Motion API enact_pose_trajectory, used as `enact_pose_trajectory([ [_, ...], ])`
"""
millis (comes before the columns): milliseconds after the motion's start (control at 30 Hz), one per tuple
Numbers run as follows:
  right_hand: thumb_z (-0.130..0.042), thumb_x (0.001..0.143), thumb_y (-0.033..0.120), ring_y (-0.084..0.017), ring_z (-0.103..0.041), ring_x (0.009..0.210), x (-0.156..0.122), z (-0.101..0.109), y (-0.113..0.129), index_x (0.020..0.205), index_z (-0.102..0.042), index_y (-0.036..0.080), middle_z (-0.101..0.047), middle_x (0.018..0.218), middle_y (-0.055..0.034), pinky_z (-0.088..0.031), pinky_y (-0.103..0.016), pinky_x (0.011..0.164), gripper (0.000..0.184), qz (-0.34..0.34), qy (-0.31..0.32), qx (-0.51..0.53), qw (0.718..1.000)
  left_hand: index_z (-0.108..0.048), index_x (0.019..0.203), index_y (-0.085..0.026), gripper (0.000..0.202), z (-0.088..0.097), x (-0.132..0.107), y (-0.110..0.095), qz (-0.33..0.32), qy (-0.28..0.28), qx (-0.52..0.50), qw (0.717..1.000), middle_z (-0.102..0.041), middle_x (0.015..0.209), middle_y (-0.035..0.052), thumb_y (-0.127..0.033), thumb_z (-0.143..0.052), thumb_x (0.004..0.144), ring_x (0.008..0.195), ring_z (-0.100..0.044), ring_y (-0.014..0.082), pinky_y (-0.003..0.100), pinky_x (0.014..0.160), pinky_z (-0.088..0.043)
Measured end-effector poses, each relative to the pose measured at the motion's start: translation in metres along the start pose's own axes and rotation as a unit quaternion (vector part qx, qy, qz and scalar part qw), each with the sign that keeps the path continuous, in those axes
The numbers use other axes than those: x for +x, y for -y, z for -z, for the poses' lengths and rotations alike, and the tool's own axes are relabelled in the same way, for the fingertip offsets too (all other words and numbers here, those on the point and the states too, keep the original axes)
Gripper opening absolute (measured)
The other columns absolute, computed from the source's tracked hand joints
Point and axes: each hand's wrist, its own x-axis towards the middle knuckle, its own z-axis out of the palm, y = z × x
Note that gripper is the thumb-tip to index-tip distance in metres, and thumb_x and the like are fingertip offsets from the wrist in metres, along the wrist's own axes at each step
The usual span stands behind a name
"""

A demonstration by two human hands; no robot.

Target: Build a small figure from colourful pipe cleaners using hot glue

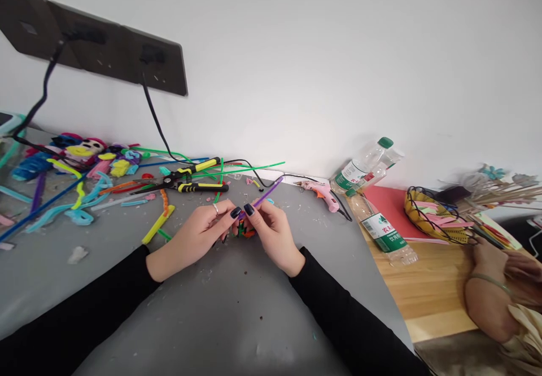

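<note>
A purple pipe cleaner is pinched between both hands over the grey table, its free end sticking up to the right. My left hand has thumb and fingers closed at its lower end, a ring on one finger. My right hand pinches it right beside, the two thumb tips nearly touching. Green and orange pieces show just under the fingers; whether they are joined to the purple one I cannot tell. Beyond my left hand lie pliers with black and yellow handles, among green pipe cleaners.
A pink glue gun lies near the wall. Two plastic bottles stand or lean at the table's right edge. Coloured pipe cleaners are heaped on the left. Another person's arm rests by a yellow basket at right.
</note>
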Motion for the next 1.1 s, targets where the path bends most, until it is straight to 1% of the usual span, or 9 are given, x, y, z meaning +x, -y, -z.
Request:
enact_pose_trajectory([
  [233,-0.063,0.091,0.062,-0.011,-0.05,0.063,0.001,0.003,0.003,0.075,-0.056,0.021,-0.053,0.068,0.0028,-0.044,-0.025,0.062,0.045,0.004,-0.017,0.029,0.999,-0.053,0.076,-0.021,0.036,0.001,-0.001,0.002,-0.007,-0.023,0.012,1.0,-0.052,0.06,-0.0044,-0.043,-0.04,0.102,0.052,-0.049,0.0123,0.024,0.051,-0.039],
  [400,-0.064,0.09,0.064,-0.011,-0.052,0.062,0.001,0.001,0.005,0.075,-0.058,0.021,-0.056,0.068,0.0024,-0.047,-0.026,0.063,0.046,-0.007,-0.017,0.056,0.998,-0.057,0.085,-0.021,0.033,0.0,-0.002,0.002,-0.003,-0.006,-0.025,1.0,-0.054,0.064,-0.0042,-0.045,-0.042,0.102,0.053,-0.05,0.0125,0.023,0.051,-0.041],
  [467,-0.065,0.09,0.063,-0.011,-0.052,0.062,0.002,0.001,0.004,0.077,-0.058,0.021,-0.056,0.068,0.0026,-0.047,-0.026,0.063,0.045,-0.006,-0.012,0.062,0.998,-0.059,0.086,-0.021,0.032,-0.001,-0.002,0.001,-0.009,-0.005,-0.018,1.0,-0.054,0.066,-0.0039,-0.044,-0.043,0.101,0.054,-0.05,0.0127,0.023,0.051,-0.041],
  [567,-0.066,0.089,0.064,-0.011,-0.053,0.06,0.004,0.002,0.003,0.085,-0.058,0.023,-0.058,0.07,0.0033,-0.048,-0.026,0.061,0.043,0.0,-0.018,0.073,0.997,-0.059,0.082,-0.021,0.029,-0.001,-0.002,-0.001,-0.025,-0.027,0.03,0.999,-0.053,0.064,-0.0035,-0.039,-0.043,0.099,0.055,-0.05,0.013,0.023,0.052,-0.039],
  [667,-0.066,0.086,0.068,-0.012,-0.055,0.058,0.008,0.005,0.002,0.092,-0.057,0.024,-0.06,0.069,0.0034,-0.049,-0.027,0.06,0.045,0.001,-0.058,0.072,0.996,-0.055,0.075,-0.022,0.024,0.0,0.0,0.0,-0.052,-0.072,0.111,0.99,-0.052,0.062,-0.0036,-0.032,-0.045,0.094,0.053,-0.046,0.0126,0.023,0.052,-0.036],
  [800,-0.063,0.089,0.068,-0.012,-0.055,0.058,0.012,0.012,0.003,0.085,-0.058,0.022,-0.059,0.067,0.0025,-0.05,-0.028,0.061,0.046,0.008,-0.114,0.048,0.992,-0.055,0.075,-0.022,0.021,0.003,0.0,0.003,-0.138,-0.107,0.2,0.964,-0.054,0.062,-0.0039,-0.025,-0.045,0.093,0.051,-0.044,0.0115,0.023,0.054,-0.037],
  [933,-0.06,0.092,0.064,-0.012,-0.054,0.058,0.013,0.016,0.003,0.087,-0.064,0.021,-0.059,0.066,0.0018,-0.049,-0.028,0.062,0.044,0.007,-0.132,0.03,0.991,-0.057,0.075,-0.022,0.024,0.004,0.0,0.007,-0.211,-0.123,0.259,0.935,-0.06,0.066,-0.0021,-0.019,-0.045,0.095,0.054,-0.047,0.0116,0.023,0.057,-0.039],
  [1000,-0.059,0.093,0.062,-0.012,-0.053,0.059,0.013,0.017,0.003,0.088,-0.065,0.02,-0.06,0.065,0.0011,-0.048,-0.027,0.062,0.043,0.002,-0.137,0.015,0.99,-0.058,0.074,-0.022,0.026,0.004,-0.001,0.008,-0.217,-0.124,0.272,0.929,-0.061,0.066,-0.001,-0.019,-0.045,0.096,0.058,-0.05,0.0127,0.023,0.059,-0.041],
  [1100,-0.055,0.096,0.058,-0.013,-0.053,0.06,0.012,0.017,0.002,0.087,-0.065,0.02,-0.062,0.066,0.0001,-0.046,-0.027,0.061,0.04,-0.004,-0.146,-0.021,0.989,-0.058,0.073,-0.023,0.027,0.003,-0.001,0.01,-0.204,-0.116,0.28,0.931,-0.062,0.067,-0.0002,-0.02,-0.045,0.096,0.059,-0.051,0.0136,0.024,0.06,-0.041],
])
